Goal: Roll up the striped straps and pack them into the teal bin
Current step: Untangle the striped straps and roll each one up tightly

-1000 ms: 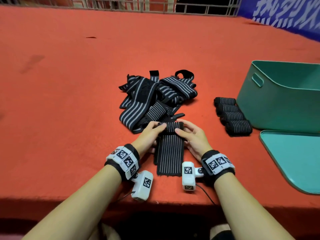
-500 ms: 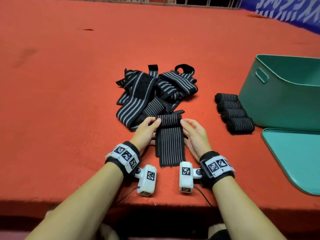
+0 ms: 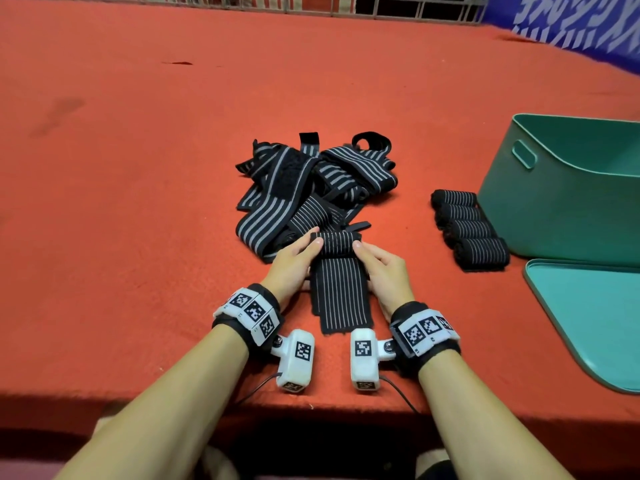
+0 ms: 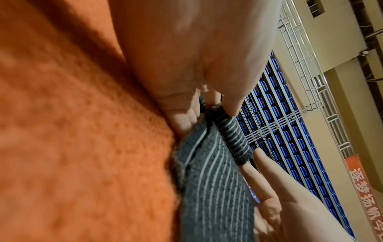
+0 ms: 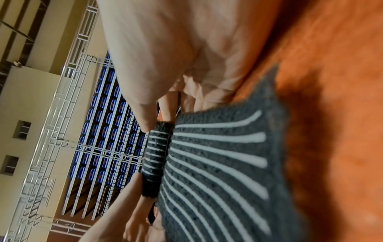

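Strap [image 3: 338, 271], half rolled, pinched at both ends by each hand.

Left forearm: reaching in from the lower left of the head view, wearing a marker band at the wrist. Left hand [image 3: 292, 268]: lying low at centre frame, thumb and fingers curling round one end of the strap roll [image 3: 337, 243]. Right forearm: reaching in from the lower right, likewise banded. Right hand [image 3: 384, 273]: mirroring it, pinching the opposite end.
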`<state>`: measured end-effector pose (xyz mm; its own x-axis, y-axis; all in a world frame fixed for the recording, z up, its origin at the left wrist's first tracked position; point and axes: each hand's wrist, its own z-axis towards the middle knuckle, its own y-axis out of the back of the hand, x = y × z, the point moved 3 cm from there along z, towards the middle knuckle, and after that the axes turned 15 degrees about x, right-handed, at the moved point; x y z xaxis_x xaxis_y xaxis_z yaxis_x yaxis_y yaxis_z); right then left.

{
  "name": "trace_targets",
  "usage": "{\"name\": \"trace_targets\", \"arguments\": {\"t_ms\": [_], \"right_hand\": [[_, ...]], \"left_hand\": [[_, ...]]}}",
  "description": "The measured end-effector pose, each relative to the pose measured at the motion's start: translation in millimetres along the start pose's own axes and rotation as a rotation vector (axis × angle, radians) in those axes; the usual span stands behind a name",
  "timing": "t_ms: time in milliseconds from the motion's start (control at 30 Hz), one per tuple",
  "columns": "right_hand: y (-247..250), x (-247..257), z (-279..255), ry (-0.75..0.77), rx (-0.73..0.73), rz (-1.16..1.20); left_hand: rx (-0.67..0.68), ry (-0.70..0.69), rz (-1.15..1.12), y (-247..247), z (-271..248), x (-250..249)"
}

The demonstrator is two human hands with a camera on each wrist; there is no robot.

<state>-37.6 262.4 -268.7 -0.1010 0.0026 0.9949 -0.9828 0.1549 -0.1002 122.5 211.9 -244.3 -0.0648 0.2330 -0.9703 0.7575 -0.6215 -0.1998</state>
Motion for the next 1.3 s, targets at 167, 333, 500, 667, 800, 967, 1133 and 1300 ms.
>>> {"name": "trace_targets", "arguments": {"t_ms": [167, 333, 500, 667, 800, 967, 1133, 1300], "right_hand": [[-3.4, 9.3, -3.7, -0.074, 0.010, 0.050], [-1.0, 6.8, -0.1, -0.103, -0.051, 0.133], [0.7, 5.5, 0.0, -0.094, -0.094, 0.122], [4.2, 4.1, -0.8, -0.024, -0.145, 0.178], [6.1, 1.7, -1.3, -0.021, -0.140, 0.218], [4.7, -2.8, 3.3, -0.085, -0.121, 0.209], [2.3, -1.7, 5.0, -0.093, -0.102, 0.134], [-2.4, -0.9, 3.8, -0.067, -0.058, 0.010]], "left_hand": [[0.022, -0.008, 0.011, 5.1, -2.8, 1.2], [0.050, -0.019, 0.021, 8.5, -4.1, 3.7], [0.040, 0.005, 0.007, 5.2, -2.1, 4.2], [0.060, 0.039, 0.056, -2.7, -2.8, 1.0], [0.065, 0.050, 0.085, -4.0, -3.2, 1.1], [0.048, 0.072, 0.018, 3.0, -0.1, 5.4], [0.032, 0.070, -0.018, 8.2, 0.2, 8.9], [-0.010, 0.049, -0.062, 10.7, 1.3, 8.4]]}}
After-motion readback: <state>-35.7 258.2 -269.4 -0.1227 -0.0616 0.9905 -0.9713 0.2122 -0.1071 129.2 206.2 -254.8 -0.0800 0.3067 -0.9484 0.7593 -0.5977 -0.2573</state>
